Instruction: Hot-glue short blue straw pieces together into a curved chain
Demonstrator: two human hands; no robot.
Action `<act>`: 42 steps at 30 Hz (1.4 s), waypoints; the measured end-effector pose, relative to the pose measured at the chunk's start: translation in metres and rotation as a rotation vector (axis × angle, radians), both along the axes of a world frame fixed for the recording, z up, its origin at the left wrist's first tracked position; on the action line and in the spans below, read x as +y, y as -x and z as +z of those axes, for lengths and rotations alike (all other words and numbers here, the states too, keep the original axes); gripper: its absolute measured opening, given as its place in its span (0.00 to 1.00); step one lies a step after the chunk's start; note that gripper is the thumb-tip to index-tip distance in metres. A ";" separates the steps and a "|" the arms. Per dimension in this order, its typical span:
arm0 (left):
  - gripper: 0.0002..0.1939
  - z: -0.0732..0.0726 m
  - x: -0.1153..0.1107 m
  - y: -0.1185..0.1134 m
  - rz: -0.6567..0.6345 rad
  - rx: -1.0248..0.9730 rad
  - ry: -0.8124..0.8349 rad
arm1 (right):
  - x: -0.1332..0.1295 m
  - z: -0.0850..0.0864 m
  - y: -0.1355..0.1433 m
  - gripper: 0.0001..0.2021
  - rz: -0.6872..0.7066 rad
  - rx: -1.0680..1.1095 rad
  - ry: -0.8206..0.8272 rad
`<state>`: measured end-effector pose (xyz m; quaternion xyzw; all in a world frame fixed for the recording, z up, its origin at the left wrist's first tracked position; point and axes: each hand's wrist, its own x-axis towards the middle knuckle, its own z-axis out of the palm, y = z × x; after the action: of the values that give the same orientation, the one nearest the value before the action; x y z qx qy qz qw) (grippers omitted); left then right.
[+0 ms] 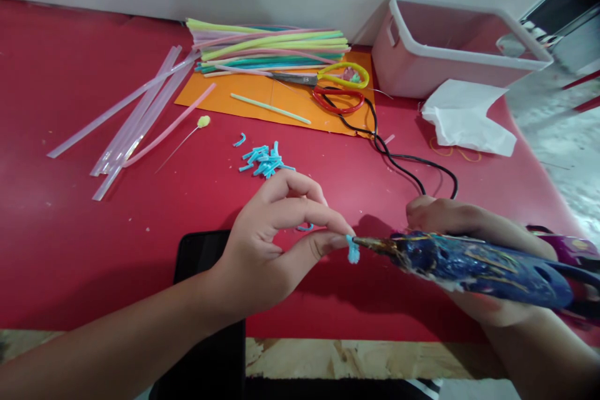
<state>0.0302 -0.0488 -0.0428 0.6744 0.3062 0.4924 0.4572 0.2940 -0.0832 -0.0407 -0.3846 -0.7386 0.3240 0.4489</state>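
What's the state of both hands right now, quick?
Left hand: closed, pinching a small light-blue piece.
Right hand: closed around the blue glue gun.

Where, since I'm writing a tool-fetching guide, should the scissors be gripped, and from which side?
Probably best by the red loop and yellow loop, reaching from the right: the scissors lie with these handles rightward and the blades pointing left along the fuzzy stems. Watch the black cord at the red loop.

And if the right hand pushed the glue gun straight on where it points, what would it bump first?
Probably the blue pipe-cleaner piece pinched in the left hand: the glue gun's nozzle looks about touching it, though depth's unclear.
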 end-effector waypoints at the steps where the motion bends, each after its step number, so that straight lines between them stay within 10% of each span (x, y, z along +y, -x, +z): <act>1: 0.04 0.000 -0.001 0.000 -0.003 0.003 0.011 | 0.000 0.000 -0.001 0.06 0.008 -0.028 0.002; 22: 0.03 0.000 0.000 -0.001 0.032 0.018 0.002 | 0.002 0.007 0.005 0.04 0.046 -0.105 -0.096; 42: 0.07 0.009 0.004 -0.002 -0.084 -0.120 0.415 | 0.003 0.004 0.005 0.10 0.017 -0.166 -0.095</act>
<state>0.0320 -0.0445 -0.0341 0.5476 0.3448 0.4384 0.6237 0.2890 -0.0797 -0.0364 -0.3821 -0.7911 0.2592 0.4012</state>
